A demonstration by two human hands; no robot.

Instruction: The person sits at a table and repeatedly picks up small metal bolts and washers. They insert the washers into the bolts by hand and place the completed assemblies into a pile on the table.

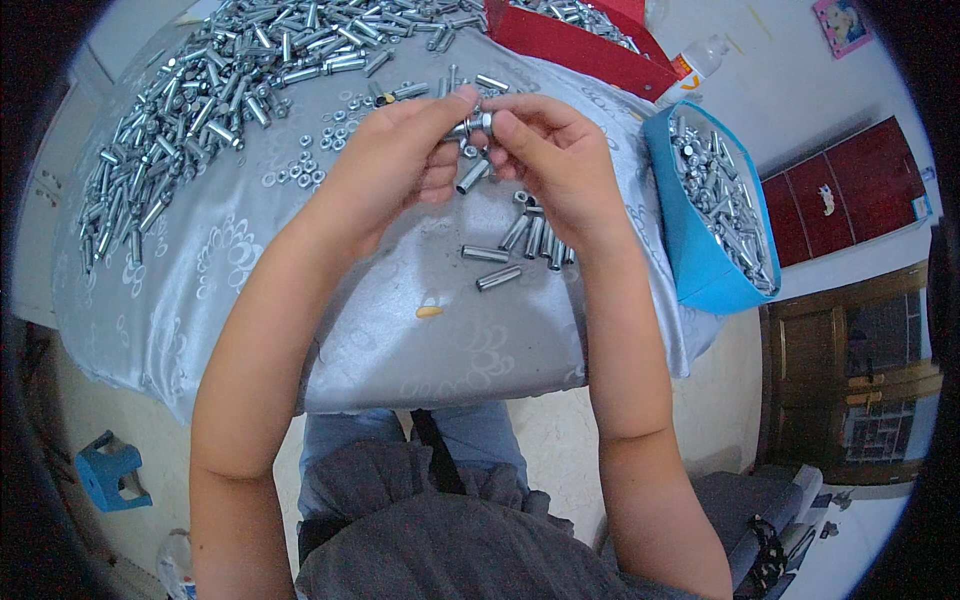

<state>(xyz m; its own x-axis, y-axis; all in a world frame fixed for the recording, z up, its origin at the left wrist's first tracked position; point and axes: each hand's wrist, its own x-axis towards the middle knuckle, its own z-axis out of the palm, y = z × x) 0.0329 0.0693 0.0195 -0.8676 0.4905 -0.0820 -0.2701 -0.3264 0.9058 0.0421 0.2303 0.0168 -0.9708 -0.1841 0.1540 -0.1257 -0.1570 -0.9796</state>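
Over the table, my two hands meet at a shiny metal expansion bolt [482, 124]. My left hand [395, 155] pinches one end of it between thumb and fingers. At the other end, with a nut or washer showing, my right hand [560, 150] has its thumb and fingertips closed. Fingers hide part of the bolt. Under and beside my right hand lie several loose metal sleeves [492, 278]. A scatter of small nuts [304, 170] and washers rests to the left of my left hand.
A large heap of expansion bolts [200, 115] covers the far left of the silver tablecloth [250, 290]. A red box [580, 58] of bolts stands at the back, a blue bin [705, 285] of bolts at the right. A bottle [702, 62] is behind it. A yellow scrap [429, 311] lies nearer.
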